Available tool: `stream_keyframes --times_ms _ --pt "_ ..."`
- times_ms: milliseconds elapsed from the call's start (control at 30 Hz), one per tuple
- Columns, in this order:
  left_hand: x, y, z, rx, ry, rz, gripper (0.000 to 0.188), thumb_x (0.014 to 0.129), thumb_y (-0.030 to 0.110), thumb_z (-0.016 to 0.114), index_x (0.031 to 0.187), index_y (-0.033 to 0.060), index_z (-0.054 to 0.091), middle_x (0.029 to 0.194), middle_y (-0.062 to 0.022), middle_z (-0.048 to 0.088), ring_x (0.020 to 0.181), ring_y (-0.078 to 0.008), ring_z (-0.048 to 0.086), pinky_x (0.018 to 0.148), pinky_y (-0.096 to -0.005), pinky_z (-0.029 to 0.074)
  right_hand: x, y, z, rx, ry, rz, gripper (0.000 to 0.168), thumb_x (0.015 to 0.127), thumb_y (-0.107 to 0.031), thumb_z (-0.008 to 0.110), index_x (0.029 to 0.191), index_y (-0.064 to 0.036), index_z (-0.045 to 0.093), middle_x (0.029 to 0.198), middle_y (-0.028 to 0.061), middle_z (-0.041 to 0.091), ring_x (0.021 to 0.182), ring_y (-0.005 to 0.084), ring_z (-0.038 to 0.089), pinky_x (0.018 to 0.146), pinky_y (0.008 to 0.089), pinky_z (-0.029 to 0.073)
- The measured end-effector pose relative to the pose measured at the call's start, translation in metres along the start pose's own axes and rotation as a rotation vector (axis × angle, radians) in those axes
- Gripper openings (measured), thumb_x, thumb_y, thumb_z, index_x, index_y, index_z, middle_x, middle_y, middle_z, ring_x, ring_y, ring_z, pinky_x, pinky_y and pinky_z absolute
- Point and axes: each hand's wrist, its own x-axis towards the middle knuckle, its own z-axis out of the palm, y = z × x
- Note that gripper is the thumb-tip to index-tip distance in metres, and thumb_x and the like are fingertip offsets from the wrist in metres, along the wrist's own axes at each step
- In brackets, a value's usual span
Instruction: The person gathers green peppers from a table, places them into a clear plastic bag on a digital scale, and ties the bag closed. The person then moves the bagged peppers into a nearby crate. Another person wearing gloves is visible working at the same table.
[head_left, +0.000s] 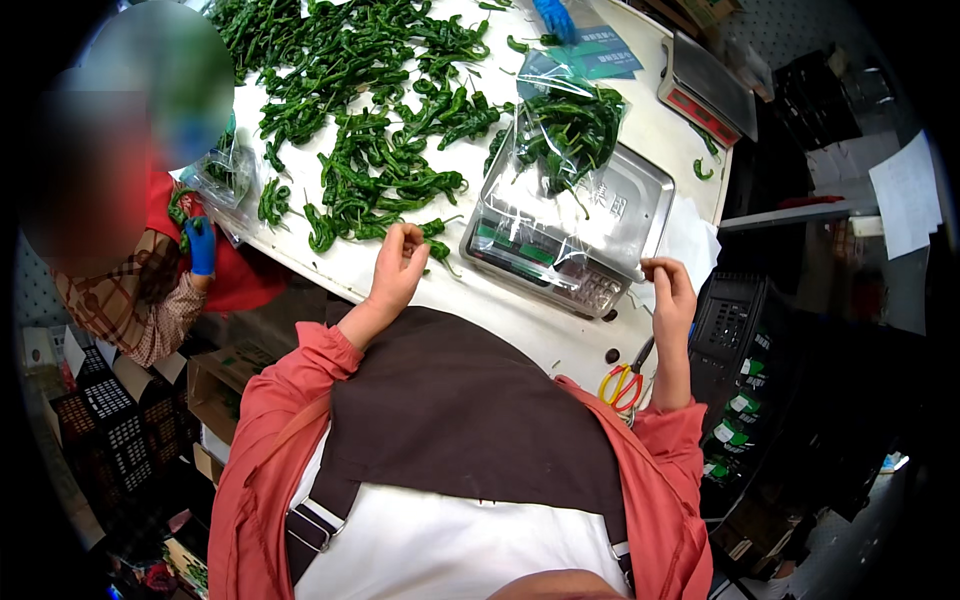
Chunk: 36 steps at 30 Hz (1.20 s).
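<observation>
A clear plastic bag (574, 135) partly filled with green peppers lies on the steel pan of a digital scale (652, 176). Its transparent, slack end drapes over the scale's display and keypad. My right hand (673, 296) is at the scale's near right corner, fingertips pinching the edge of the bag. Over the table's near side, my left hand (397, 264) has curled fingers beside a few loose green peppers (439, 247); whether it grips one is hidden. A large spread of green peppers (360, 150) covers the white table (300, 259) beyond it.
Scissors (621, 386) with red and yellow handles lie at the table's near edge. A second scale (709, 90) stands far right. Beside printed cards (600, 52) is a blue-gloved hand (555, 19). Another person's blue-gloved hand (201, 244) holds peppers at left. Black crates (731, 360) stand right.
</observation>
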Motion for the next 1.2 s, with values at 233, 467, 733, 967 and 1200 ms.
stream_keyframes --times_ms 233,467,733,967,1200 --pt "0.007 0.038 0.021 0.191 -0.050 0.180 0.028 0.083 0.009 0.065 0.104 0.0022 0.049 0.088 -0.0060 0.049 0.079 -0.0158 0.049 0.073 -0.0286 0.043 -0.063 0.031 0.018 0.178 -0.002 0.184 0.017 0.096 -0.004 0.051 0.110 0.002 0.058 0.101 0.0079 0.065 0.094 0.0150 0.061 0.082 0.0282 0.050" --pt "0.033 0.053 0.038 0.294 0.041 0.375 0.046 0.077 0.008 0.071 0.115 0.0029 0.047 0.103 -0.0105 0.052 0.089 -0.0213 0.054 0.077 -0.0314 0.046 -0.026 0.023 0.082 -0.536 0.037 -0.143 0.070 0.077 -0.022 0.076 0.133 0.003 0.043 0.119 0.0207 0.056 0.111 0.0355 0.052 0.098 0.0424 0.041" --pt "0.051 0.069 0.094 0.768 -0.091 0.500 0.048 0.076 0.023 0.073 0.115 0.0060 0.052 0.108 -0.0158 0.054 0.103 -0.0360 0.052 0.083 -0.0465 0.045 0.010 0.022 0.115 -0.741 0.144 -0.095 0.052 0.083 -0.022 0.070 0.126 -0.001 0.049 0.104 0.0224 0.062 0.097 0.0367 0.059 0.082 0.0444 0.047" --pt "0.033 0.054 0.089 0.439 -0.059 0.681 0.010 0.081 0.004 0.058 0.082 0.0057 0.049 0.073 -0.0148 0.052 0.067 -0.0353 0.055 0.060 -0.0459 0.045 0.000 0.045 0.078 -0.504 0.284 -0.181 0.019 0.092 -0.011 0.057 0.110 -0.005 0.055 0.075 0.0184 0.065 0.069 0.0357 0.064 0.061 0.0444 0.048" --pt "-0.009 0.000 0.019 0.523 -0.161 0.519 0.013 0.080 0.008 0.063 0.086 0.0049 0.052 0.074 -0.0119 0.053 0.069 -0.0333 0.056 0.063 -0.0428 0.046 -0.079 0.043 0.065 -0.312 0.159 -0.308 0.025 0.085 0.002 0.062 0.109 0.001 0.057 0.083 0.0086 0.057 0.067 0.0170 0.052 0.064 0.0288 0.045"
